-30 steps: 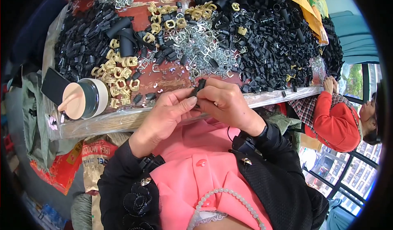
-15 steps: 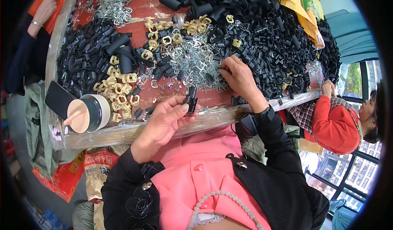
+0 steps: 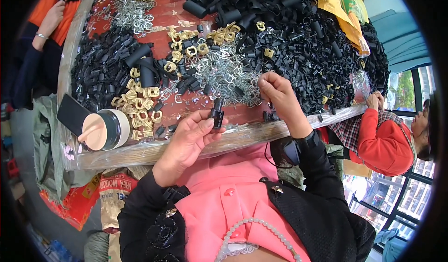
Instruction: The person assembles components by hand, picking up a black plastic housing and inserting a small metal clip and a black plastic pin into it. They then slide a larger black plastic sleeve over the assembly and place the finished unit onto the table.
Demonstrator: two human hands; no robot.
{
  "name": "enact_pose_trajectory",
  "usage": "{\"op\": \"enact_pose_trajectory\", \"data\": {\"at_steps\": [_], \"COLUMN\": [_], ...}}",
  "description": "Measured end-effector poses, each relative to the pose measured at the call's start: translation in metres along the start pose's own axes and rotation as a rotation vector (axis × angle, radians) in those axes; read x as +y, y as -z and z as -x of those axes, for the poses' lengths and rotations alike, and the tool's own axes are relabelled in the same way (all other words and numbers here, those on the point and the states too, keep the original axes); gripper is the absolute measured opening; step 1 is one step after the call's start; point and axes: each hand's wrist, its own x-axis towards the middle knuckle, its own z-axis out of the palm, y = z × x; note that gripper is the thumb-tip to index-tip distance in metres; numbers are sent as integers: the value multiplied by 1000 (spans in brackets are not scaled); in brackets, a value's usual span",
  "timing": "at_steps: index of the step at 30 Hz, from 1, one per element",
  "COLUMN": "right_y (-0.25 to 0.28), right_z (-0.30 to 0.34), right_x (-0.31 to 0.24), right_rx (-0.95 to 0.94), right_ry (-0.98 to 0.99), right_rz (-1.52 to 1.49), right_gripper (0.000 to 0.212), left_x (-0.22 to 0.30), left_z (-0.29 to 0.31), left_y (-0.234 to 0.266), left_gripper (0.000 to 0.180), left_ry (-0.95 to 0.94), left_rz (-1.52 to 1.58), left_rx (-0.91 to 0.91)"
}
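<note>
My left hand [image 3: 185, 138] holds a small black plastic part [image 3: 217, 117] upright between thumb and fingers, just above the table's near edge. A narrower black piece forms its upper end. My right hand [image 3: 281, 96] is closed in a pinch to the right of it; what its fingertips hold, if anything, is too small to make out. Beyond my hands lies a heap of small silvery wire hooks [image 3: 224, 70]. To the right of the hooks spreads a big pile of small black plastic parts [image 3: 298, 66].
Gold-coloured frames [image 3: 135, 104], black tubes [image 3: 254, 0] and another black-part heap [image 3: 100, 59] cover the red tabletop. A lidded jar [image 3: 114, 129] and a dark phone [image 3: 72, 112] stand near left. The wooden edge [image 3: 196, 145] runs before me. Co-workers' hands [image 3: 51, 19] show at left and right [image 3: 374, 101].
My right hand has drawn back from the wire hooks, toward me and to the right. My left hand keeps hold of the black part almost unmoved. The left co-worker's second hand has come into view.
</note>
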Motion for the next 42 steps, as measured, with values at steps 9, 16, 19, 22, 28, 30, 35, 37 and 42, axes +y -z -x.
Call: {"op": "enact_pose_trajectory", "data": {"at_steps": [9, 16, 19, 22, 28, 30, 35, 37, 42], "right_y": [-40, -57, -62, -62, -56, -53, -51, -56, -55], "right_z": [26, 36, 41, 43, 42, 43, 40, 40, 43], "right_x": [-15, -27, -26, -18, -20, -21, -31, -33, -39], "right_rx": [-264, -310, -197, -120, -69, -57, -27, -28, -47], "right_ry": [-168, -34, 50, 370, 623, 582, 590, 657, 706], "right_rz": [-215, -11, -64, 116, 408, 404, 382, 465, 672], "right_gripper": [15, 12, 9, 7, 11, 12, 12, 14, 19], "left_x": [1, 1, 3, 2, -2, -3, -3, -1, -3], "left_z": [-9, -8, -5, -3, -2, -2, -3, -1, 0], "left_y": [-5, 2, 2, 3, 1, 0, -3, -7, -9], "left_gripper": [27, 27, 27, 28, 27, 27, 26, 24, 26], "left_ry": [-133, -125, -112, -72, -12, -7, 18, 56, 59], "left_rz": [7, 47, 85, 132, 245, 248, 180, 190, 142], "left_rx": [-85, -130, -149, -158, -137, -128, -102, -69, -24]}}
